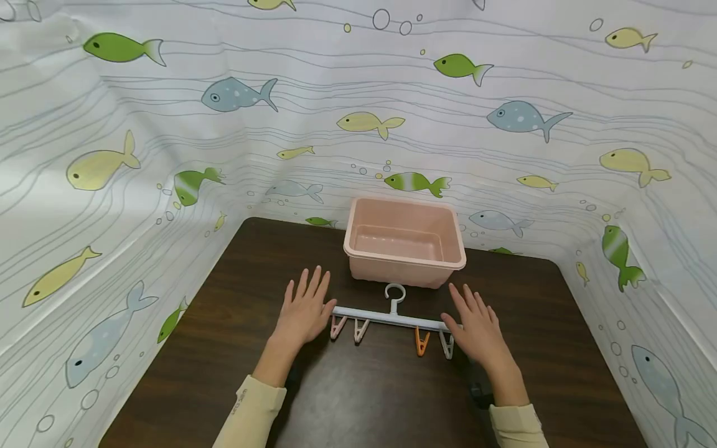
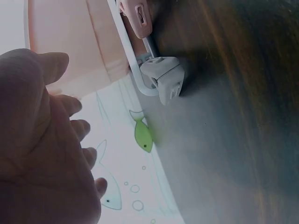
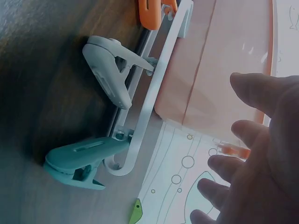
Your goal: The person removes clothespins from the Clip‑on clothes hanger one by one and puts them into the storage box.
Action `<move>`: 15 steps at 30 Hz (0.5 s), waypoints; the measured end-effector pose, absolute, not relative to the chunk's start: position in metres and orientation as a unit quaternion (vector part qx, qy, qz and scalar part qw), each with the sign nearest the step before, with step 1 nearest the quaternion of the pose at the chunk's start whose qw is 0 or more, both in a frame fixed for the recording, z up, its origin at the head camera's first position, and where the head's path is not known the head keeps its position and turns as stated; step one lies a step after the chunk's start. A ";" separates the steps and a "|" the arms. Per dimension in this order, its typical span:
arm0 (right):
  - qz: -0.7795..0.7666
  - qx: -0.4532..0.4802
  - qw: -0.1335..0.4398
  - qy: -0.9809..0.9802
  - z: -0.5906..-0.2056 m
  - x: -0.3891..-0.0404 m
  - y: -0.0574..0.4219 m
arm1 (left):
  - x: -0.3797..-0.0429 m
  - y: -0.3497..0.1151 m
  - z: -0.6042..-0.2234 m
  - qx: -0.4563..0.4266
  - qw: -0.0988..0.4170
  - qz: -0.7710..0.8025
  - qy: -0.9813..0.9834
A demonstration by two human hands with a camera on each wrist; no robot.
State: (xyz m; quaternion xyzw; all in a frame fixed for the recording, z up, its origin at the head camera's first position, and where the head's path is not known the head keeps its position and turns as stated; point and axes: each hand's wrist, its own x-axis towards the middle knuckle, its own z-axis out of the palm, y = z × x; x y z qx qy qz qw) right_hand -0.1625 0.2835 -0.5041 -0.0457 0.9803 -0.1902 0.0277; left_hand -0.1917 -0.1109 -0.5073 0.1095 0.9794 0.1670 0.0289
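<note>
A white clip hanger [image 1: 386,317] lies on the table with its hook [image 1: 394,294] toward the back. Several clothes pegs hang from its bar, among them a pink peg [image 1: 338,327], an orange peg [image 1: 421,342] and a grey peg [image 1: 447,346]. The right wrist view also shows a teal peg [image 3: 84,161] at the bar's end, which my right hand hides in the head view. My left hand [image 1: 304,314] is over the bar's left end, fingers extended and holding nothing. At the opposite end, my right hand [image 1: 476,325] spreads its fingers, likewise holding nothing.
A pink plastic basin [image 1: 403,264] stands behind the hanger at the back of the dark wooden table [image 1: 224,348]. White sheeting with printed fish [image 1: 232,94] rises around the table's back and both sides.
</note>
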 end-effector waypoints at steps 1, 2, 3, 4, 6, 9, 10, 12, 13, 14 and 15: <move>-0.191 -0.045 0.027 0.980 -0.504 -0.162 0.283 | -0.191 -0.111 -0.508 0.110 0.029 0.167 0.979; -0.193 -0.045 0.027 0.980 -0.504 -0.161 0.283 | -0.191 -0.110 -0.508 0.111 0.029 0.169 0.979; -0.195 -0.045 0.026 0.980 -0.504 -0.160 0.283 | -0.191 -0.110 -0.509 0.112 0.029 0.170 0.979; -0.195 -0.045 0.026 0.979 -0.504 -0.159 0.283 | -0.191 -0.110 -0.509 0.112 0.029 0.169 0.979; -0.196 -0.043 0.026 0.979 -0.504 -0.158 0.284 | -0.190 -0.110 -0.509 0.112 0.029 0.168 0.979; -0.196 -0.040 0.030 0.979 -0.504 -0.158 0.285 | -0.191 -0.110 -0.509 0.111 0.031 0.164 0.980; -0.196 -0.039 0.032 0.979 -0.504 -0.158 0.285 | -0.191 -0.110 -0.509 0.111 0.032 0.165 0.980; -0.196 -0.038 0.034 0.979 -0.504 -0.159 0.285 | -0.192 -0.110 -0.509 0.111 0.035 0.167 0.979; -0.198 -0.038 0.036 0.979 -0.504 -0.159 0.286 | -0.192 -0.110 -0.508 0.112 0.038 0.168 0.979; -0.199 -0.037 0.038 0.979 -0.504 -0.159 0.286 | -0.192 -0.110 -0.508 0.112 0.040 0.169 0.978; -0.199 -0.036 0.041 0.978 -0.505 -0.160 0.286 | -0.193 -0.109 -0.508 0.112 0.043 0.170 0.978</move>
